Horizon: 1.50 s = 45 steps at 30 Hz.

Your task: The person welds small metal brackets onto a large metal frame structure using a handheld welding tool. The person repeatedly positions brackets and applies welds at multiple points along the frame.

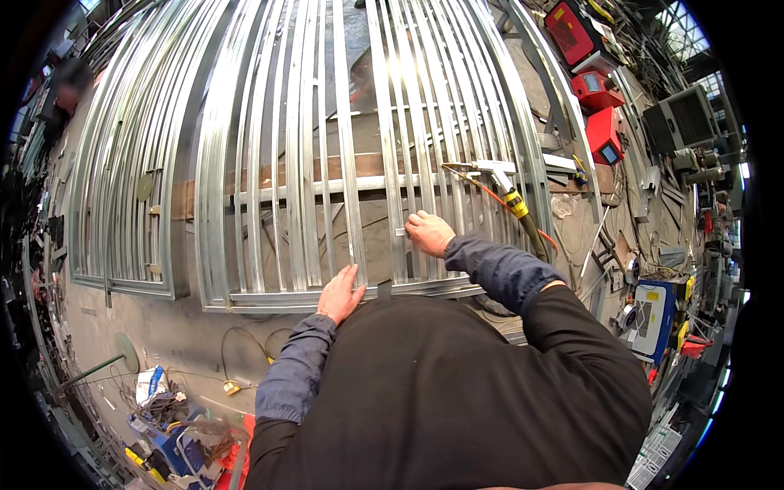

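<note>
A large silvery metal frame (245,309) with several long parallel bars lies in front of me. My left hand (339,296) rests at its near rail with fingers stretched out, beside the lower end of a bar (353,212). Farther right and a little farther off, my right hand (430,233) has its fingers pinched together at a small flat metal piece (400,233), which sits against another bar. A dark strip (384,289) stands at the near rail between my hands. On the bars beyond my right hand lies a white welding gun (496,170) with a hose.
A second barred metal frame (122,287) lies to the left. Red machines (600,91) and a blue-and-white machine (651,320) stand at the right. Cables and a blue box (167,441) are at the lower left. The gun's thick hose (531,229) runs beside my right forearm.
</note>
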Each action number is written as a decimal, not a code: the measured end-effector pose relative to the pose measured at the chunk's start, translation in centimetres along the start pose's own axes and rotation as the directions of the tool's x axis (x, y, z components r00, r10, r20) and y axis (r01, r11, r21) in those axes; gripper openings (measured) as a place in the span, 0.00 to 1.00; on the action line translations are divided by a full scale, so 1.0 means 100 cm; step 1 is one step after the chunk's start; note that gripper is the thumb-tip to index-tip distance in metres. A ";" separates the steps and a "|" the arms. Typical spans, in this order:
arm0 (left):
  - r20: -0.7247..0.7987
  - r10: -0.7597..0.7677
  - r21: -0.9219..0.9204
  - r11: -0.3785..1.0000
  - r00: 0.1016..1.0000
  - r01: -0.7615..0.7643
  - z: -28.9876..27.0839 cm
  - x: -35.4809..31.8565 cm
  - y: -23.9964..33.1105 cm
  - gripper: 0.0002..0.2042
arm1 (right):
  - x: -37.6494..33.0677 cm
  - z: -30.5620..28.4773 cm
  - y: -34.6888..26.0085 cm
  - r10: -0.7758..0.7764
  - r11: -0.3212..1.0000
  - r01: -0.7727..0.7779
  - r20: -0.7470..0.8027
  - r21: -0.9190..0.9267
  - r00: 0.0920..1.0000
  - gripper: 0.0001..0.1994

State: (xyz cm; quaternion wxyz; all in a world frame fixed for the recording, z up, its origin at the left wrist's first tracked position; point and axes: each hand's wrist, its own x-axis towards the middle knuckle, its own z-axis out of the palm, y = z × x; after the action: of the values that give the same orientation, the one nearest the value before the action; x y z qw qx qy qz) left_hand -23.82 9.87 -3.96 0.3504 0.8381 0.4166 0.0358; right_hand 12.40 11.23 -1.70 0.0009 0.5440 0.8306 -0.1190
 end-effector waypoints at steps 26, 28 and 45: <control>-0.229 -0.391 -0.027 0.918 0.891 0.396 -0.001 0.005 -0.019 0.31 | 0.010 -0.023 -0.049 0.172 0.953 -0.132 -0.129 0.273 0.977 0.13; -0.214 -0.410 -0.128 0.912 0.887 0.391 -0.007 0.004 -0.023 0.33 | 0.013 -0.022 -0.046 0.169 0.958 -0.136 -0.118 0.251 0.978 0.13; -0.626 -0.239 -0.208 0.969 0.743 0.136 -0.331 0.145 0.037 0.49 | 0.021 0.006 -0.043 0.125 0.976 -0.101 -0.114 0.194 0.986 0.12</control>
State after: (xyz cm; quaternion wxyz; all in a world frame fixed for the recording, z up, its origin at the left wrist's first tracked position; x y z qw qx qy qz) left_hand -23.54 37.26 19.88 0.2485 0.6995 0.5900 0.3176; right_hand 7.58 11.37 -1.69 -0.0962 0.5944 0.7818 -0.1621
